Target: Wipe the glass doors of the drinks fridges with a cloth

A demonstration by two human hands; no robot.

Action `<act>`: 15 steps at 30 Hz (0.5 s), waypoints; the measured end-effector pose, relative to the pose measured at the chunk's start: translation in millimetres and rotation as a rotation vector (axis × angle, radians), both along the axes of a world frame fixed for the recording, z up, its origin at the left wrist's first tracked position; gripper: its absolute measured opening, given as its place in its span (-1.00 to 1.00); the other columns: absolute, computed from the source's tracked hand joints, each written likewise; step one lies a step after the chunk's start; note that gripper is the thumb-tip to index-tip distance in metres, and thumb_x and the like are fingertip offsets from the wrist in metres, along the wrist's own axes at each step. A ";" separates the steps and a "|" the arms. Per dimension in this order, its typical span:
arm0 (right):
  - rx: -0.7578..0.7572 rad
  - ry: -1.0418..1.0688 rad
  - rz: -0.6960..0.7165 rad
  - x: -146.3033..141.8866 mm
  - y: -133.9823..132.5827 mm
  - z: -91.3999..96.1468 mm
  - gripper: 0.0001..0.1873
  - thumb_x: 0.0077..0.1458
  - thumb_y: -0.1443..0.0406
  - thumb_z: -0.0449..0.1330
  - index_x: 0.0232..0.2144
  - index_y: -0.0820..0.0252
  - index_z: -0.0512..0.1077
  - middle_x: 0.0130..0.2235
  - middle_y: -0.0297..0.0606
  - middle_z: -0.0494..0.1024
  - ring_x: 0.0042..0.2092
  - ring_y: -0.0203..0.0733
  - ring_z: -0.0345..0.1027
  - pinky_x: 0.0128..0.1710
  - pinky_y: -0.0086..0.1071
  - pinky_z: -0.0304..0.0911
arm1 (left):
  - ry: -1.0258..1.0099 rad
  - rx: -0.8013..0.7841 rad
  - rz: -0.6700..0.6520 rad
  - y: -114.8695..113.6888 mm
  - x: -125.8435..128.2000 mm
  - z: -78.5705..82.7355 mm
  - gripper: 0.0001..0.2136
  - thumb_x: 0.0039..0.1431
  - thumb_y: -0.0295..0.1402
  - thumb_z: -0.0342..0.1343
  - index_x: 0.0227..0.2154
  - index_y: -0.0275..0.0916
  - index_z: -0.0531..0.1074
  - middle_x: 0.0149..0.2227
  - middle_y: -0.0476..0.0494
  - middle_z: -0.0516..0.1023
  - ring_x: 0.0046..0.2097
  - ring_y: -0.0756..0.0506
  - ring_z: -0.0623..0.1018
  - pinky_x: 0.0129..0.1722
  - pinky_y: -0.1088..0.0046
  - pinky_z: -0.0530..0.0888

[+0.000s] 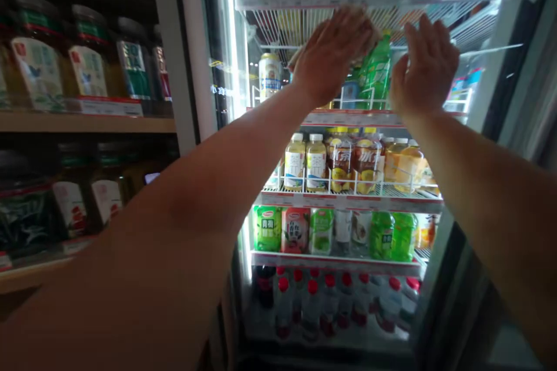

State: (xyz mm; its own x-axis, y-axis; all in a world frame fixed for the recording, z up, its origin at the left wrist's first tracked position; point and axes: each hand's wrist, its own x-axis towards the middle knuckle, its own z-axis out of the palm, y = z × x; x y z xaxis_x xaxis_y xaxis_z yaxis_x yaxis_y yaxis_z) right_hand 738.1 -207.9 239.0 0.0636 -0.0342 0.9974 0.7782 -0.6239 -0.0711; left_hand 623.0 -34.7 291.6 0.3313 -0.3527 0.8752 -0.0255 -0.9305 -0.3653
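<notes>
My left hand [331, 58] is raised in front of the upper part of a lit drinks fridge, palm turned away from me. Under it is a pale cloth [373, 37], whose edges show on both sides of the hand; most of it is hidden. The cloth appears pressed flat against the glass front [221, 78], where lettering is reflected. To the right, my right hand [424, 69] is up at a similar height, open, fingers partly spread, with nothing visible in it. Whether its palm touches the glass I cannot tell. A green bottle [379, 69] stands behind, between the hands.
Inside the fridge, a white can [270, 74] stands at the left, and tea bottles [316, 162] line a middle shelf. Below are green drink bottles [383, 235] and red-capped bottles [311, 307]. Wooden shelving [87, 123] with large dark-lidded bottles [37, 52] stands at left.
</notes>
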 end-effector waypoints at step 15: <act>0.007 -0.009 -0.012 9.7 -2.4 6.0 -0.31 0.19 0.44 0.05 0.36 0.11 0.27 0.44 -0.34 0.16 0.48 -0.05 -0.05 0.46 0.00 -0.09 | -0.175 -0.119 0.308 23.1 -0.1 31.4 -0.39 0.38 -0.41 -0.37 0.47 0.00 -0.01 0.48 0.40 -0.13 0.48 0.03 -0.20 0.45 0.31 -0.29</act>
State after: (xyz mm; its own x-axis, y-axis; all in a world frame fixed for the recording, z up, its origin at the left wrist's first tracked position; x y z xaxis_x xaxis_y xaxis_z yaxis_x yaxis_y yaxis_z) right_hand 747.9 -210.2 245.0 0.0539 -0.0416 0.9977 0.7711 -0.6330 -0.0680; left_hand 623.0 -11.6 323.0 0.2479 -0.1524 0.9567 0.3159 -0.9208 -0.2286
